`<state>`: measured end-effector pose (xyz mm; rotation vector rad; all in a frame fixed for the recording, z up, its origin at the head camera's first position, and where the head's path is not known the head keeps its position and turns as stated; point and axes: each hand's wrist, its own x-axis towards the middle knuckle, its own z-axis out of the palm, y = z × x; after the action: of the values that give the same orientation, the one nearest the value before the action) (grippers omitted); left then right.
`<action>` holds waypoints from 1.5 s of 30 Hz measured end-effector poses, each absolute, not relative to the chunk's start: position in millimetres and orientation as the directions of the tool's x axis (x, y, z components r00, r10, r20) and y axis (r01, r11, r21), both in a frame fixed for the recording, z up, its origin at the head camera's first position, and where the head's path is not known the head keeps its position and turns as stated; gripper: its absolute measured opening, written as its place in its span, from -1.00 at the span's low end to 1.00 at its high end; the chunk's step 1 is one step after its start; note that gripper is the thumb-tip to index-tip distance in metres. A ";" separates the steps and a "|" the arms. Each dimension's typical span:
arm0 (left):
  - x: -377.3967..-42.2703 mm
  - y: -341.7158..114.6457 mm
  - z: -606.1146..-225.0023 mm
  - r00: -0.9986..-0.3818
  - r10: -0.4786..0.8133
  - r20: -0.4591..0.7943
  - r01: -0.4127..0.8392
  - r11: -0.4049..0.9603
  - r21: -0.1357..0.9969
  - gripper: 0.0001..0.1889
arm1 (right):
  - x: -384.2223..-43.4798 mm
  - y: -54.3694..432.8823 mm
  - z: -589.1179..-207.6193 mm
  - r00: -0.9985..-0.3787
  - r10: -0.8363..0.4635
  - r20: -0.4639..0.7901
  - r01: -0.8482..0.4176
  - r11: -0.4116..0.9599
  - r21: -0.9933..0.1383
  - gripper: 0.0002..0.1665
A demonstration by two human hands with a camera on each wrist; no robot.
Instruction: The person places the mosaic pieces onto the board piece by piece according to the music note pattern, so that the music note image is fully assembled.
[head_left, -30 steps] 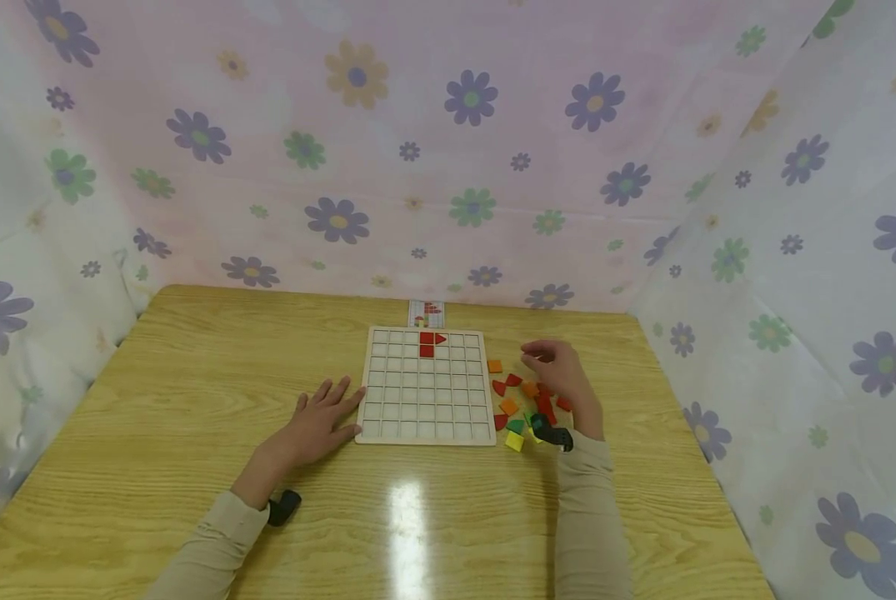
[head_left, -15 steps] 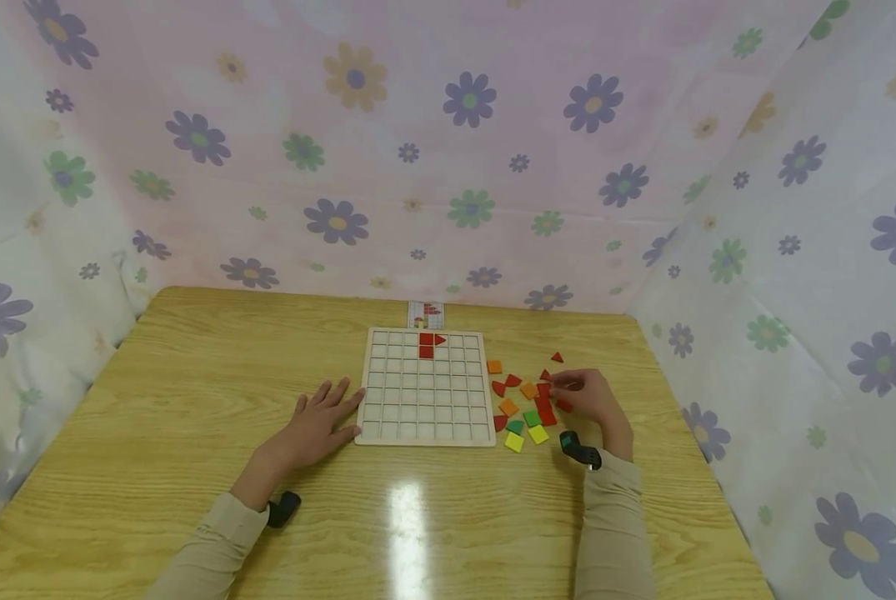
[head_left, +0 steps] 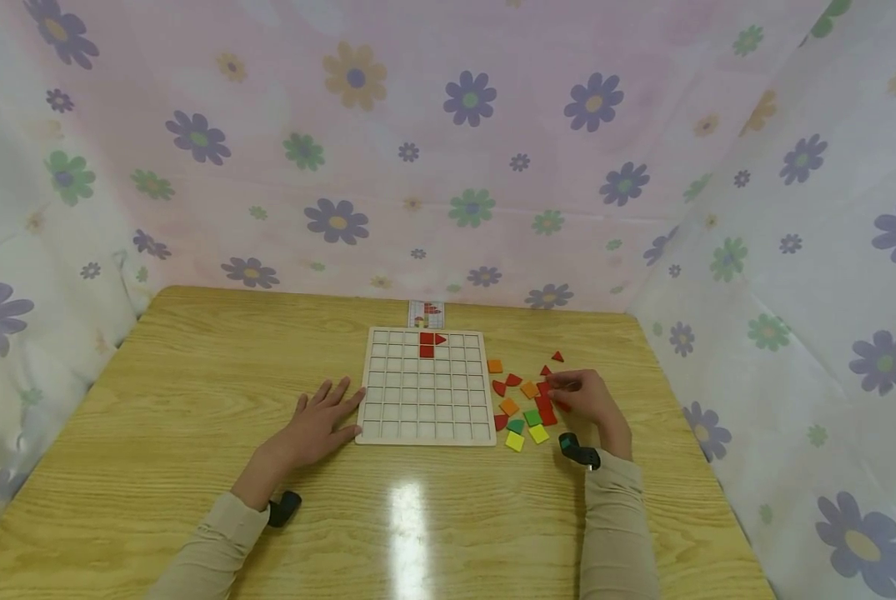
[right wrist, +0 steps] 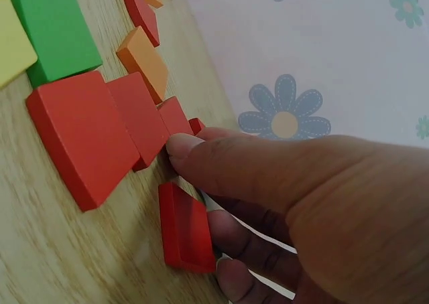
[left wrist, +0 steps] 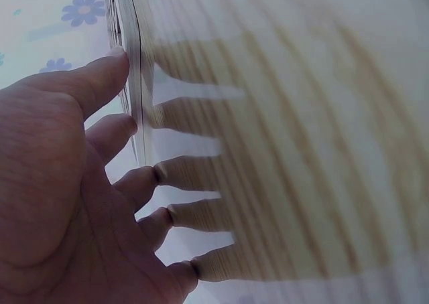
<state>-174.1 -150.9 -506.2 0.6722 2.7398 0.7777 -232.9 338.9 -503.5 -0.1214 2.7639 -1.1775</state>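
Observation:
In the head view, my left hand (head_left: 316, 423) lies with spread, straight fingers at the left edge of a wooden grid board (head_left: 425, 439); thumb and forefinger touch the edge. Two red squares (head_left: 427, 352) and a red triangle (head_left: 440, 339) sit in its upper cells. My right hand (head_left: 586, 398) is over the loose pieces. Thumb and forefinger pinch at the far red square block (right wrist: 174, 115) of a short red row, the forefinger's tip partly hidden. Below the thumb, a separate red block (right wrist: 184, 227) lies by the other curled fingers.
Orange squares (head_left: 509, 407), yellow squares (head_left: 515, 442), a green square (head_left: 532, 417) and several red pieces lie right of the board. Two red triangles, one a lone triangle (head_left: 558, 357), lie beyond my right hand. A printed pattern card (head_left: 426, 314) is behind the board.
My right hand has come down from above the pieces, moving right and nearer, to the red row, uncovering red triangles. Over the last half second it barely moves. My left hand stays put.

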 end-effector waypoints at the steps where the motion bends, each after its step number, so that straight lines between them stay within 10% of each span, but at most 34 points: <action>1: -174.1 -150.8 -506.1 -0.873 0.482 -0.078 0.369 0.755 0.542 -0.34 | -232.9 338.6 -503.1 -0.987 -0.127 -0.095 -0.021 0.695 -0.718 -0.68; 37: -172.4 -150.0 -504.5 -0.871 0.485 -0.079 0.370 0.752 0.545 -0.35 | -232.4 325.3 -502.0 -0.996 -0.083 0.017 -0.068 0.667 -0.742 -0.77; 45: -171.6 -149.5 -500.4 -0.873 0.480 -0.080 0.368 0.758 0.538 -0.35 | -227.5 306.7 -490.4 -0.982 -0.184 0.050 -0.131 0.461 -0.877 -0.69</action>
<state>-171.6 -149.5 -500.4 0.6698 2.7420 0.7734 -227.5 306.7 -490.4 -0.2849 2.6408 -1.5782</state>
